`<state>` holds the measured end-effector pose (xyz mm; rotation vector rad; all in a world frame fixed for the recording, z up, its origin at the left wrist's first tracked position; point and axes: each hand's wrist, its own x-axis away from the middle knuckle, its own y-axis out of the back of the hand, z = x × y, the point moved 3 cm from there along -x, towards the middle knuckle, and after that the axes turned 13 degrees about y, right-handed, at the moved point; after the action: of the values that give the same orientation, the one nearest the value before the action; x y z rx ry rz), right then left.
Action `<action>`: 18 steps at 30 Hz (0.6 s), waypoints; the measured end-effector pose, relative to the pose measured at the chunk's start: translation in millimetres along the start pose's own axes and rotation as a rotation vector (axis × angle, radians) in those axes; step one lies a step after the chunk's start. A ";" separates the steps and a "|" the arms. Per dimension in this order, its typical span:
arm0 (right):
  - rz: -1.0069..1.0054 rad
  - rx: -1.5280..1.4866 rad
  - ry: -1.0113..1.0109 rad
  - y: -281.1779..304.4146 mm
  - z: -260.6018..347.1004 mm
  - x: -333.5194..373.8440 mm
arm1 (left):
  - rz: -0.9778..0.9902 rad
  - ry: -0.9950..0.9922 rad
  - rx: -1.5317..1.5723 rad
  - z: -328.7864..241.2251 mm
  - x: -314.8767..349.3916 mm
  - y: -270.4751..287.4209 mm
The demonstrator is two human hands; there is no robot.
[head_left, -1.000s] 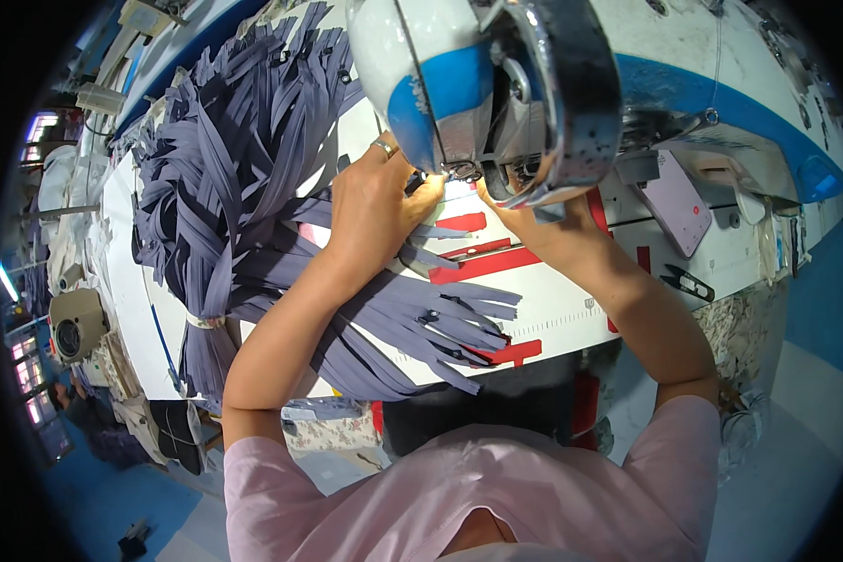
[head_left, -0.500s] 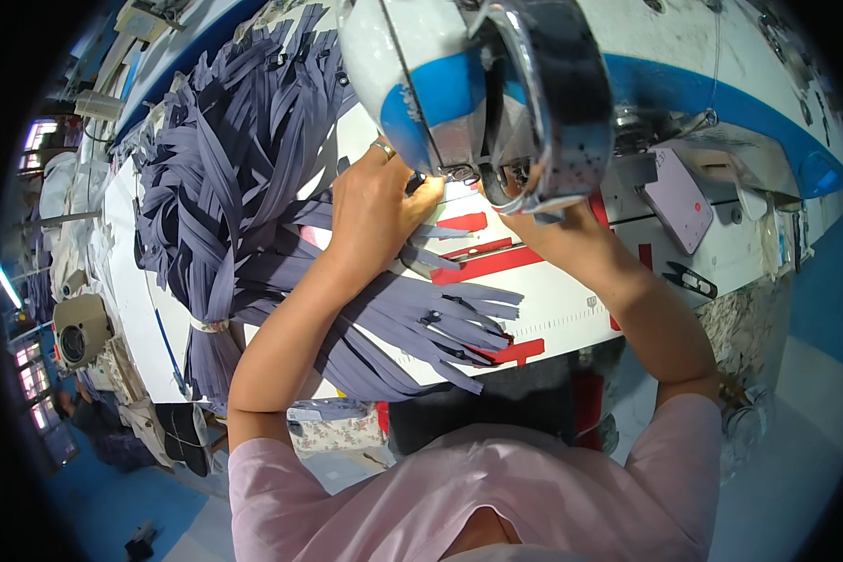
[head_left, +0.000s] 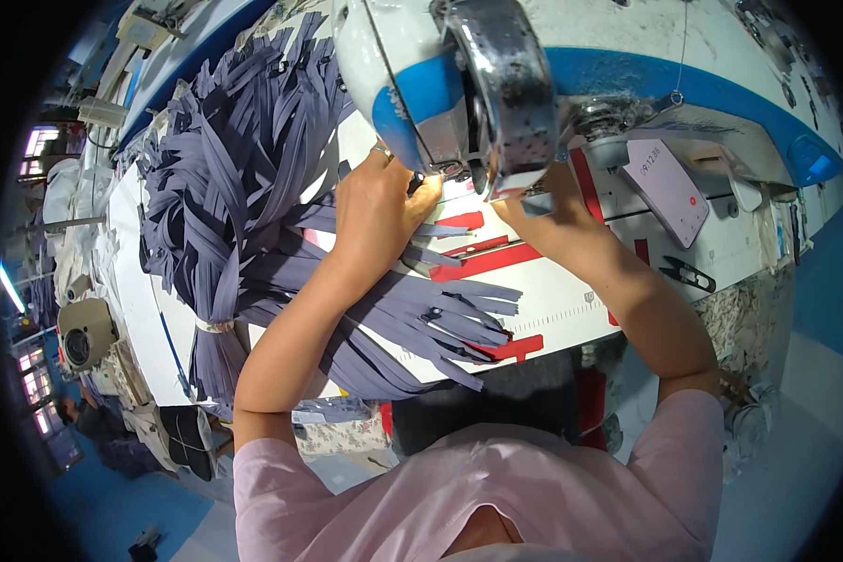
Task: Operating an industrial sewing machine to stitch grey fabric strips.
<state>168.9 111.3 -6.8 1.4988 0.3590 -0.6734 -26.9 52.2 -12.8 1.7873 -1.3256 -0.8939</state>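
Observation:
My left hand (head_left: 376,201) is beside the needle area of a white and blue sewing machine (head_left: 421,89), thumb and fingers closed in a pinch. A dark bit shows at the pinch, apparently the end of a grey-purple zipper (head_left: 318,217) running under the hand. My right hand (head_left: 562,229) reaches under the machine head from the right. The machine's front covers most of its fingers, and a small grey piece lies across it, too unclear to name. Several loose zippers (head_left: 412,314) fan out below my left wrist, some with black sliders.
A large heap of zippers (head_left: 206,178), with a tied bundle, covers the table's left. Red tape strips (head_left: 496,259) mark the white tabletop (head_left: 562,323). A phone (head_left: 667,192) and black thread snips (head_left: 688,273) lie to the right. A fan-like beige device (head_left: 86,337) stands far left.
The view has shifted slightly, so the machine head and phone appear farther left. A small grey piece shows at my right hand. My left hand keeps its pinch at nearly the same place.

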 end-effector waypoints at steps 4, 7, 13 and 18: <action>-0.022 0.062 0.019 -1.6 -1.3 5.0 | -0.002 -0.028 -0.003 -0.5 -0.4 -0.5; 0.370 -0.398 -0.312 -18.5 -9.8 23.9 | -0.024 -0.010 0.039 -2.4 -2.3 1.5; 0.472 -0.361 -0.369 -9.4 -7.6 10.8 | -0.009 -0.008 0.027 -0.1 -3.1 0.9; 0.559 -0.326 -0.420 -1.0 -4.0 0.4 | 0.004 -0.009 -0.037 -3.3 -3.3 2.4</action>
<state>169.3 115.2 -8.1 1.0399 -0.2598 -0.4346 -26.0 55.4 -8.8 1.7531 -1.3096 -0.9195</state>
